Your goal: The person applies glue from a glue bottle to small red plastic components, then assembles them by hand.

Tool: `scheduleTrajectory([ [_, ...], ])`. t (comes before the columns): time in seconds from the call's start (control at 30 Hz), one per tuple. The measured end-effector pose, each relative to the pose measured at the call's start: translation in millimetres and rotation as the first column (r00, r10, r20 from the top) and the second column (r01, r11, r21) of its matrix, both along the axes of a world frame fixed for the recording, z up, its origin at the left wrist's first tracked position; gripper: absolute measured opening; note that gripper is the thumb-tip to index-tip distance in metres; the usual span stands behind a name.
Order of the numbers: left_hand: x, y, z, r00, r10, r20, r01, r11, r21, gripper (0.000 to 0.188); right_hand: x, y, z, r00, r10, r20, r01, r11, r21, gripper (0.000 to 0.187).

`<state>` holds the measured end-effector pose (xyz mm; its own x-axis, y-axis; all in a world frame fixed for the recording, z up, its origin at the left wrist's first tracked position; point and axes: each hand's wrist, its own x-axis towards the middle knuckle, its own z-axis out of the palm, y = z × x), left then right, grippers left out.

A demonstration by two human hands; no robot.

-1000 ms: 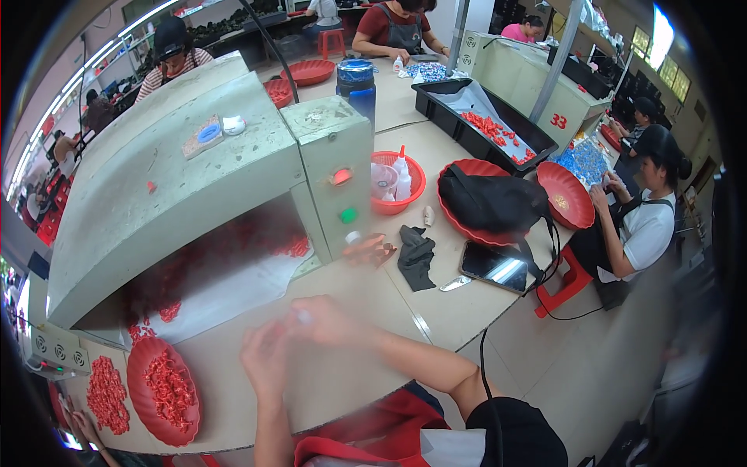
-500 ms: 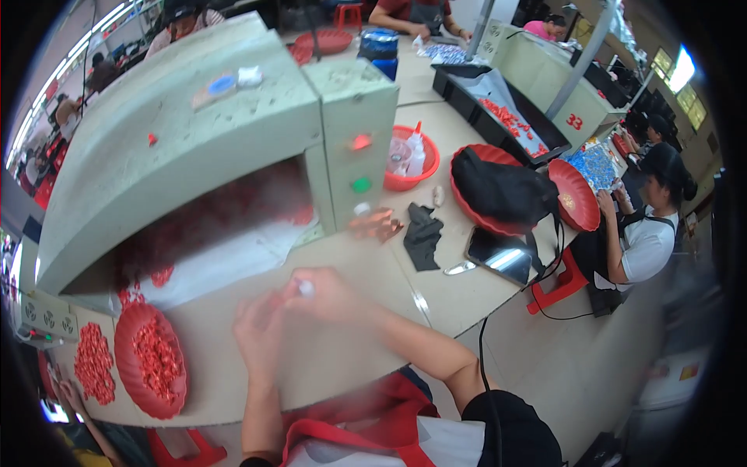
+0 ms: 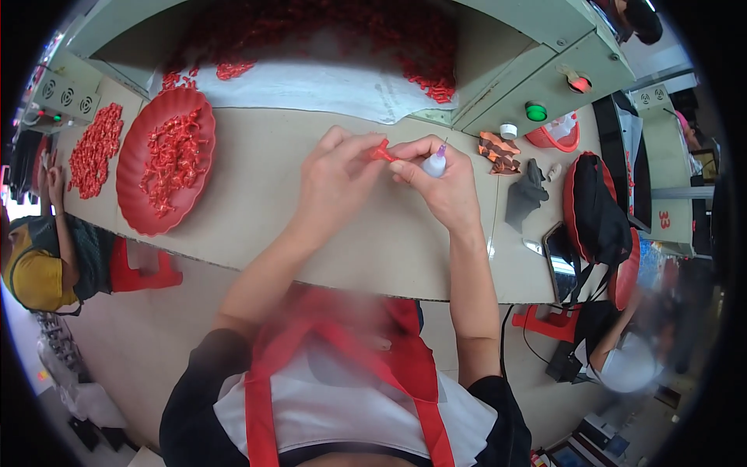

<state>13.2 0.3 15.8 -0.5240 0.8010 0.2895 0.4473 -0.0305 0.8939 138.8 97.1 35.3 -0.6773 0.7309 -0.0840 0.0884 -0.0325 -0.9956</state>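
Note:
Above the table, my left hand (image 3: 336,177) pinches a small glossy red piece (image 3: 381,151), whose exact kind I cannot make out. The fingertips of my right hand (image 3: 451,191) meet the same piece from the other side. Tucked in that right hand is a small white squeeze bottle (image 3: 434,164) with a purple collar and a thin needle tip pointing up. To the left stands a red scalloped plate (image 3: 156,216) heaped with similar red pieces (image 3: 173,159).
Ahead is a pale green machine (image 3: 537,86) whose opening holds many red pieces on a white sheet (image 3: 311,103). More pieces (image 3: 96,152) lie left of the plate. On the right are a grey cloth (image 3: 527,194), a phone (image 3: 560,261) and a black bag (image 3: 595,210). People sit at both sides.
The view has swung, bringing the machine's opening straight ahead. Both hands, blurred before, now show clearly with the red piece between them; the bottle stays in the right hand.

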Motion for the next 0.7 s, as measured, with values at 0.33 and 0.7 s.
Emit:
scheduleTrajectory([
  [0.33, 6, -4, 1, 1.000, -0.010, -0.007, 0.010, 1.000, 0.019, 0.028, 8, -2, -1, 0.999, 0.019, 0.030, -0.021, 0.998, 0.057, 0.013],
  [0.7, -1, 2, 4, 1.000, 0.014, -0.020, -0.013, 0.998, 0.065, 0.027, -3, 6, 8, 0.998, 0.054, -0.013, -0.054, 0.998, 0.027, 0.011],
])
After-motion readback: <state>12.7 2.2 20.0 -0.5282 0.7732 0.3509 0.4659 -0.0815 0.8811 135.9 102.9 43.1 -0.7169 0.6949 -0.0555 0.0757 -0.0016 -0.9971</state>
